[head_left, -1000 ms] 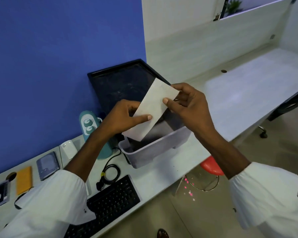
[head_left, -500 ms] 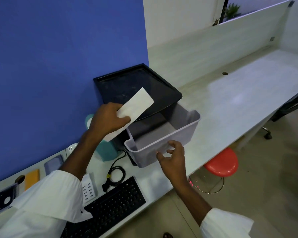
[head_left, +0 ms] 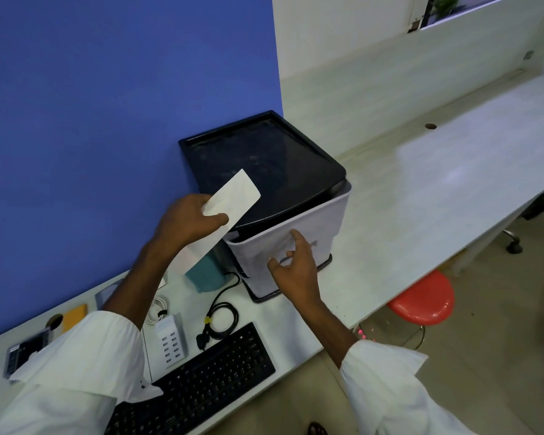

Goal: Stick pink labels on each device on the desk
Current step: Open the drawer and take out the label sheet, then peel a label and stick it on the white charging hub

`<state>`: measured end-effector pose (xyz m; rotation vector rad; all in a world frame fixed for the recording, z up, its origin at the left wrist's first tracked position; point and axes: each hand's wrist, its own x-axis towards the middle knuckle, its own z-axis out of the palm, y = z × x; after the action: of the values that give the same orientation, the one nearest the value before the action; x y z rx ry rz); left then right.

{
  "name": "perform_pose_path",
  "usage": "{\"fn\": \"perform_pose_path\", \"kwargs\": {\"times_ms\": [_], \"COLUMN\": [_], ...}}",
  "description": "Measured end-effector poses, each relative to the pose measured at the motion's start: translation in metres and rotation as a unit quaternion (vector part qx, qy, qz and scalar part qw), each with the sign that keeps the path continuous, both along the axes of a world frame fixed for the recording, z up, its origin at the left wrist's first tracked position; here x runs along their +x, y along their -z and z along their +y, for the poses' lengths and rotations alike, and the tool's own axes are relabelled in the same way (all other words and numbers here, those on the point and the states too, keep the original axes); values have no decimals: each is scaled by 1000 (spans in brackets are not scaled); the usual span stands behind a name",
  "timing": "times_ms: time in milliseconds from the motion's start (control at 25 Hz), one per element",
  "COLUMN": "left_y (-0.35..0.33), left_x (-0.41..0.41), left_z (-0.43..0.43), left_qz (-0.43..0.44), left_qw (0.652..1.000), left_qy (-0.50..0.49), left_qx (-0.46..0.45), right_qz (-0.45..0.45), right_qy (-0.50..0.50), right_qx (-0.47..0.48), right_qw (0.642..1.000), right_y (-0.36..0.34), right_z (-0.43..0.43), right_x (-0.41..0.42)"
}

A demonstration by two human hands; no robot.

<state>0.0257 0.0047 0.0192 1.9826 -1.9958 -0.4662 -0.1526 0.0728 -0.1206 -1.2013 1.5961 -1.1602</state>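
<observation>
My left hand (head_left: 186, 224) grips a long white paper strip (head_left: 230, 202), held slanted above the desk in front of the black-topped drawer unit (head_left: 264, 164). My right hand (head_left: 296, 265) rests with spread fingers against the front of the unit's grey drawer (head_left: 324, 221), which sits pushed in under the black top. On the desk lie a black keyboard (head_left: 208, 381), a white multi-port charger (head_left: 170, 343), a coiled black cable (head_left: 220, 318), a teal device (head_left: 206, 274), an orange flat device (head_left: 74, 317) and a dark drive (head_left: 25, 350).
A blue wall (head_left: 107, 105) backs the desk on the left, a white partition (head_left: 390, 76) on the right. The white desk (head_left: 437, 189) runs off to the right. A red stool (head_left: 424, 299) stands below the desk's front edge.
My right hand let go of the paper strip, dropped to the grey drawer and pushed it in; the drawer was pulled out before. My left hand kept the strip.
</observation>
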Motion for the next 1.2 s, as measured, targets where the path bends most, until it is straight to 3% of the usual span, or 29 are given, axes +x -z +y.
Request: {"fn": "perform_pose_path", "kwargs": {"times_ms": [400, 640, 800, 960, 1080, 1200], "left_y": [9, 9, 18, 50, 77, 98], "left_x": [9, 39, 99, 164, 201, 235], "left_z": [0, 28, 64, 114, 147, 177], "left_qz": [6, 59, 108, 169, 202, 241], "left_qw": [1000, 998, 993, 982, 977, 968], "left_qy": [6, 15, -9, -32, -50, -50], "left_qx": [4, -33, -50, -73, -55, -55], "right_qz": [-13, -89, -251, -314, -334, -316], "right_qy": [-10, -34, -130, -238, -232, -213], "right_qx": [24, 22, 153, 282, 318, 313], "right_qw": [1000, 995, 947, 875, 857, 870], "right_y": [-1, -16, -38, -26, -8, 8], "right_z": [-29, -4, 11, 34, 50, 63], "right_x": [16, 52, 98, 156, 200, 245]}}
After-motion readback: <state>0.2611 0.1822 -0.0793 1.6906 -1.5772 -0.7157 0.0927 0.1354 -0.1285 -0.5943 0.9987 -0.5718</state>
